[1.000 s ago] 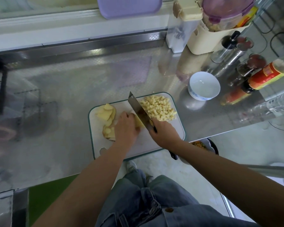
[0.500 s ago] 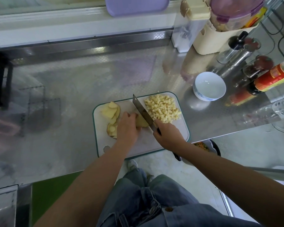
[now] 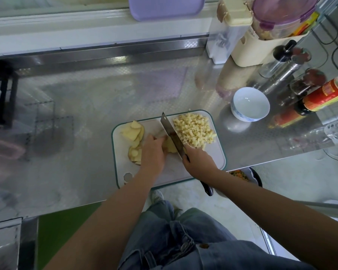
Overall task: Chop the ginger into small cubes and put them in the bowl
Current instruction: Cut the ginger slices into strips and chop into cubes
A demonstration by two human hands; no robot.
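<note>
A white, teal-rimmed cutting board point(image 3: 125, 166) is set at the near edge of a steel counter point(image 3: 86, 114). The ginger piece point(image 3: 170, 147) is held down at the board's middle by the left hand point(image 3: 153, 152), whose fingers are curled over it. The handle of the knife point(image 3: 171, 136) is gripped by the right hand point(image 3: 198, 162); the blade is set edge down against the right side of the ginger piece, its tip pointed away from the person. A heap of ginger cubes point(image 3: 193, 130) is piled on the board's far right part, right of the blade; whether it touches the blade cannot be told. Ginger slices point(image 3: 133, 137) are stacked on the board's left side, beside the left hand. The bowl point(image 3: 240, 115) — white, with blue marks on its wall — is stood on the counter just beyond the board's far right corner, apart from the cubes.
</note>
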